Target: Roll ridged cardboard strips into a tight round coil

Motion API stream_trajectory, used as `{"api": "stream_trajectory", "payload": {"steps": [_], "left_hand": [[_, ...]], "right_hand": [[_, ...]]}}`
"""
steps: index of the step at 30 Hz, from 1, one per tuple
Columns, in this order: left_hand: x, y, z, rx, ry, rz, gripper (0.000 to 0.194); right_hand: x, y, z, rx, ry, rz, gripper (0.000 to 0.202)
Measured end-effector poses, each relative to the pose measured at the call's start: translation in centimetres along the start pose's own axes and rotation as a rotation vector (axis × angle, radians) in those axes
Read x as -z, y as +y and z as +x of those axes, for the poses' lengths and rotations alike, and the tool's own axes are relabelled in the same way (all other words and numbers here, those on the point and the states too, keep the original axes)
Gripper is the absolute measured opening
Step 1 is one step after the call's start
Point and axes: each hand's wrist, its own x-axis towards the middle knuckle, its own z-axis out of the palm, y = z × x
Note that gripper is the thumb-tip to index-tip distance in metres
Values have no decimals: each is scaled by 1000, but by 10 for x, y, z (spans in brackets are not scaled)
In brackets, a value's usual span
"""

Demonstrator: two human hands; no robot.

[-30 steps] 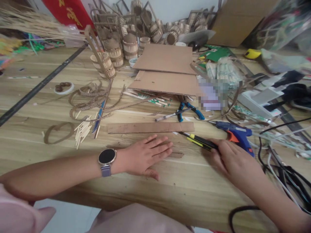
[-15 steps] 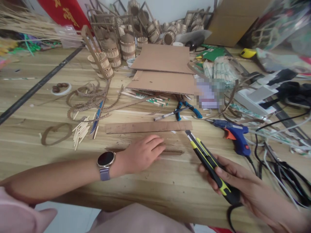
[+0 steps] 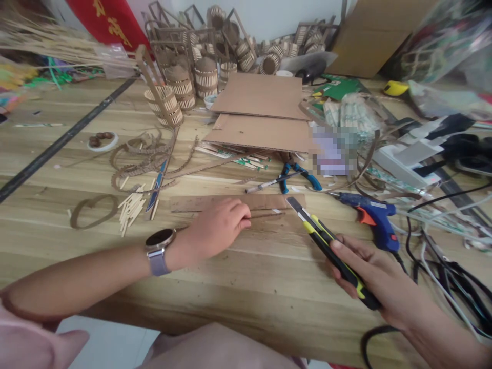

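Your utility knife (image 3: 325, 243): black body, bright yellow accents, grey blade. Your wide cardboard strip (image 3: 198, 203): plain brown. Your sleeve (image 3: 33, 333): pale pink. Your watch (image 3: 159, 239): black dial, lavender band (image 3: 158, 262). Near you, glue gun (image 3: 378, 207) deep blue, orange trigger (image 3: 367, 216); pliers (image 3: 313, 180) blue-and-black. Table (image 3: 246, 312): pale yellowish wood, streaked grain. Baskets (image 3: 206, 81): brown, cream vertical stripes. Banner (image 3: 92, 23): red, gold characters.
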Motion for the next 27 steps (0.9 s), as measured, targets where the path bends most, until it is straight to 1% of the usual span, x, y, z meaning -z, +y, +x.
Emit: {"api": "stream_trajectory", "payload": {"steps": [3, 7, 13, 18, 21, 23, 25, 27], "left_hand": [[7, -7, 6, 93, -23, -66, 8], [4, -12, 6, 146, -42, -88, 9], [1, -17, 6, 155, 17, -135, 8], [-3, -24, 9, 140, 56, -148, 9], [-7, -29, 10, 113, 76, -176, 13], [-10, -31, 10, 65, 84, -169, 18], [-11, -31, 10, 18, 48, -125, 25], [-12, -32, 9, -11, -29, -44, 33]], "right_hand": [[1, -4, 17, 59, 22, -91, 53], [3, -8, 34, 126, 4, -202, 55], [1, -12, 41, 98, -47, -173, 56], [1, -12, 47, 96, -83, -187, 51], [1, -12, 51, 133, -86, -273, 51], [2, -13, 53, 165, -82, -362, 54], [3, -14, 55, 221, -66, -465, 56], [3, -16, 56, 321, -59, -579, 56]]}}
